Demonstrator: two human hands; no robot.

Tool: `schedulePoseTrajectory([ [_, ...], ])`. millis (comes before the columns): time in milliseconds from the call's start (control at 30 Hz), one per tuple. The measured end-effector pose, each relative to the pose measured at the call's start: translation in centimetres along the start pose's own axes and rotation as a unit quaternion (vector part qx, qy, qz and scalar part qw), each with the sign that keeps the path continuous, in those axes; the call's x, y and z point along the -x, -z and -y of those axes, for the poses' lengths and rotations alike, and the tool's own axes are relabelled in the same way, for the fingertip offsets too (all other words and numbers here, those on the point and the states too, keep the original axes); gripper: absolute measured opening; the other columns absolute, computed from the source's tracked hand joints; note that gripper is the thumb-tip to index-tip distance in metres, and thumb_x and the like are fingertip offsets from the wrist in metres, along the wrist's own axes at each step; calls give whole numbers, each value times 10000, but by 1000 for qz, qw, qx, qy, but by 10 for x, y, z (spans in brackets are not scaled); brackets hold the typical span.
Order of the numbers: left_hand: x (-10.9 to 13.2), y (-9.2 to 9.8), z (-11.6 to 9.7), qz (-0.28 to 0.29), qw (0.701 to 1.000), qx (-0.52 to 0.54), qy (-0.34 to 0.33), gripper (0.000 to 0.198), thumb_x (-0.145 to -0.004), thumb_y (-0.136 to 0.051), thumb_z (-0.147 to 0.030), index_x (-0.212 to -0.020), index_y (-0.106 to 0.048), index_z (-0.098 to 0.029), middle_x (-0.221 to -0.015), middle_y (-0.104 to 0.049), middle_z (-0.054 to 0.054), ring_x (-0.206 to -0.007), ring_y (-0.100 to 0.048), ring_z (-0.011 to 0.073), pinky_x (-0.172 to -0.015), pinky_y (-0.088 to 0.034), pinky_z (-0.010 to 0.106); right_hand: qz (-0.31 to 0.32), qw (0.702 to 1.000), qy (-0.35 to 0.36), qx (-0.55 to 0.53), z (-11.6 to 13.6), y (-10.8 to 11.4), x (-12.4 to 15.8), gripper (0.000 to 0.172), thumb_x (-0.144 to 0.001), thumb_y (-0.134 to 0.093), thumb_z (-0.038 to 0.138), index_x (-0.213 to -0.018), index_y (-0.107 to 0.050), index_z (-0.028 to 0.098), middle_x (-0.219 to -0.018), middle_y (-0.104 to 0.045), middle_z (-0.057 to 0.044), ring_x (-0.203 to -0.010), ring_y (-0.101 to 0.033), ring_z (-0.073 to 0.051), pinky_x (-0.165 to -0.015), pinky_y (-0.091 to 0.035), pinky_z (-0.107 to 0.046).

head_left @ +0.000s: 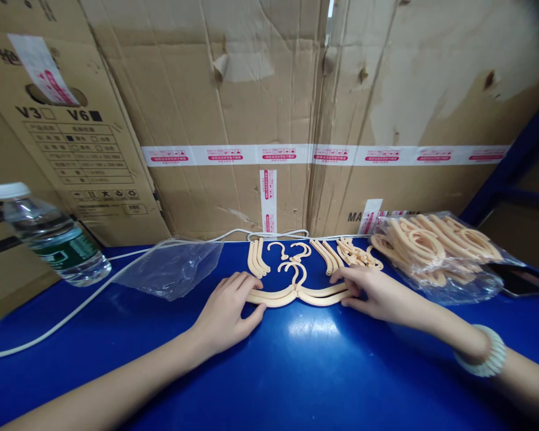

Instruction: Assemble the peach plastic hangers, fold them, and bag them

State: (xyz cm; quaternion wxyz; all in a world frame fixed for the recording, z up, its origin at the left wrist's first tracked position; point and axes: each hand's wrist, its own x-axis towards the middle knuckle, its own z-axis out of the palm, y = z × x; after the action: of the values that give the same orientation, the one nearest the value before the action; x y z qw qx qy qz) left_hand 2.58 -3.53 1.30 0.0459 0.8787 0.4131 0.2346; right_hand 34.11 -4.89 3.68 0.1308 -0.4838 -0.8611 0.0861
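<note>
A small stack of peach plastic hangers point(296, 293) lies flat on the blue table point(296, 371) in front of me. My left hand point(227, 311) pinches the stack's left end between thumb and fingers. My right hand point(371, 290) grips the right end, a white beaded bracelet point(487, 353) on its wrist. Loose hanger arms point(257, 258), point(326, 256) and hook pieces point(291, 250) lie just behind the stack. A further pile of small peach pieces point(357, 254) sits beside my right fingers.
A clear bag full of peach hangers point(435, 251) rests at the right. An empty clear bag point(173, 268) lies at the left, near a water bottle point(54, 236). A white cable point(72, 308) runs along the table. Cardboard boxes point(269, 108) wall the back.
</note>
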Motion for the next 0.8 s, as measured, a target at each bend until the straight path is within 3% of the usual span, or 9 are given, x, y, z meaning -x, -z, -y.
schedulePoseTrajectory([
  [267, 0, -1, 1, -9, 1000, 11, 0, 103, -832, -551, -191, -935, -538, -195, -959, -633, 68, -916, -586, 275, -786, -455, 447, 23, 999, 11, -22, 18, -7, 1, 67, -861, -579, 144, -898, -598, 196, -725, -611, 0, -639, -573, -152, -594, -404, -247],
  [533, 0, -1, 3, -21, 1000, 15, 2, 92, -847, -532, -186, -938, -529, -199, -958, -636, 72, -912, -585, 277, -790, -460, 454, -41, 998, 47, -16, 13, -20, -1, 128, -897, -488, 132, -887, -597, 197, -874, -695, -58, -784, -646, -178, -677, -465, -266],
  [800, 0, -2, 1, -24, 999, 23, -17, 123, -836, -528, -165, -953, -529, -205, -981, -641, 73, -943, -588, 276, -819, -459, 460, -65, 995, 69, -7, 13, -24, 0, 133, -899, -477, 133, -919, -591, 198, -872, -697, -62, -771, -648, -177, -660, -468, -265],
])
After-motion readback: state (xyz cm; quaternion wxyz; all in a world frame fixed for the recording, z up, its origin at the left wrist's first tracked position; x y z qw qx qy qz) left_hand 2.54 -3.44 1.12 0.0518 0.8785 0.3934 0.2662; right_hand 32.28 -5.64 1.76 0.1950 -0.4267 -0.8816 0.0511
